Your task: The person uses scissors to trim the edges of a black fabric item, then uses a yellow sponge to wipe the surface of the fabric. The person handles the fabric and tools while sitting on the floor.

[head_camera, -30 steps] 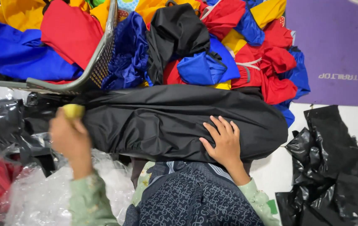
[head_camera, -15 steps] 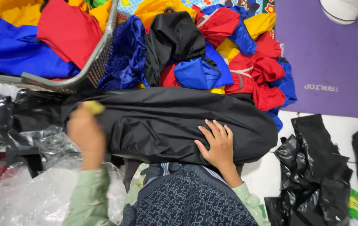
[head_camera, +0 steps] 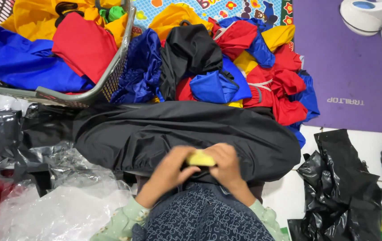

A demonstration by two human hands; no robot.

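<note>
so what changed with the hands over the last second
The left hand, which was out to the left holding the small yellow piece up, has swung in to the middle. The right hand has lifted off its flat rest on the black garment and met it, so both now pinch the yellow piece at the garment's near edge. The garment, the grey basket and the coloured pile lie as before.

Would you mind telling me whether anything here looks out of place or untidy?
Mostly clutter: coloured garments lie heaped loose on the floor beside the grey basket rather than in it, and crumpled black plastic bags lie about. Both hands, left and right, meet on a small yellow object over the black garment.
</note>
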